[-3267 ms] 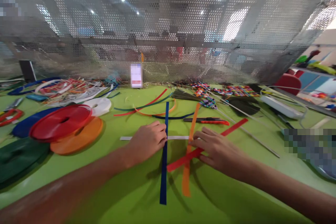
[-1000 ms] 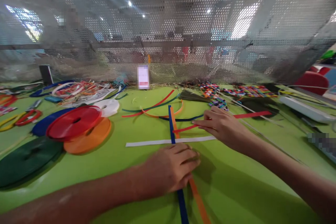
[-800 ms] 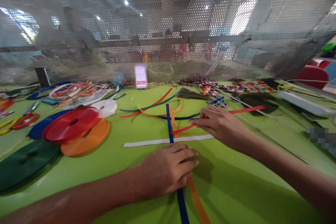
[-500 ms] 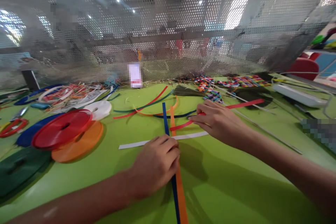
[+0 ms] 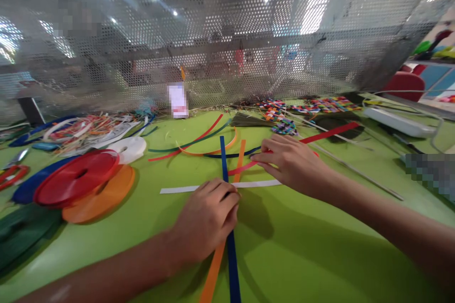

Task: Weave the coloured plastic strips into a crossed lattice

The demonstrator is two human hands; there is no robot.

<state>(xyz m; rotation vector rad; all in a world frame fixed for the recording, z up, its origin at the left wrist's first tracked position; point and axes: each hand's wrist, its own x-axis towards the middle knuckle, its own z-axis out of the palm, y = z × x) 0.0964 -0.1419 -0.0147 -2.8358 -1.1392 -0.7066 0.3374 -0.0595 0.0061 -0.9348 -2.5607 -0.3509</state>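
My left hand is closed, its fingertips pressed down on the place where several flat strips cross. A blue strip and an orange strip run beneath it, crossing at a narrow angle. The white strip lies across them, passing behind the fingertips. Pinched in my right hand is a red strip; its left end lies over the orange strip and meets the blue one. The exact crossing is hidden under my left fingers.
Red, orange, white and green rolls of strip lie at left. Beyond the hands are loose curved strips, woven colourful pieces and a white power strip. A perforated metal screen stands behind.
The orange strip has swung across the blue one: its near end is now left of the blue, its far end farther right. The red strip's left end now reaches the blue strip.
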